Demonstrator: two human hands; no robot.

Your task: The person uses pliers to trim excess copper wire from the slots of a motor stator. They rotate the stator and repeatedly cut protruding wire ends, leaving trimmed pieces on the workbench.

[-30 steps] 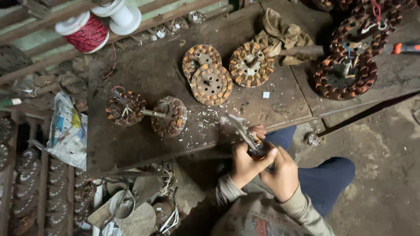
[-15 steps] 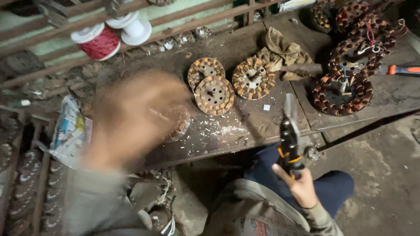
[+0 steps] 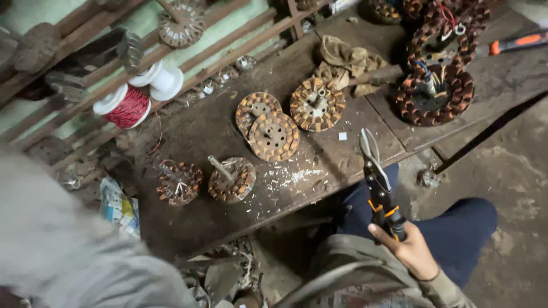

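My right hand (image 3: 410, 250) grips the orange-and-black handles of metal snips (image 3: 378, 181), blades pointing up over the front edge of the wooden bench (image 3: 197, 134). Only the blurred grey sleeve (image 3: 68, 251) of my left arm shows at the lower left; that hand is out of sight. On the bench lie two small copper-wound stators, one (image 3: 179, 182) at the left and one with a shaft (image 3: 231, 179) beside it. Two round stators (image 3: 273, 136) are stacked behind, with another (image 3: 317, 104) to their right.
Larger wound stators (image 3: 435, 97) sit at the bench's right end near an orange-handled tool (image 3: 516, 41). A crumpled cloth (image 3: 348, 60) lies behind. A red wire spool (image 3: 125, 107) and a white spool (image 3: 164, 81) rest on wooden rails. White scraps (image 3: 297, 175) litter the bench.
Both hands were together on the snips a second ago. My left arm then swept across the bench and has dropped to the lower left; my right hand keeps the snips upright.
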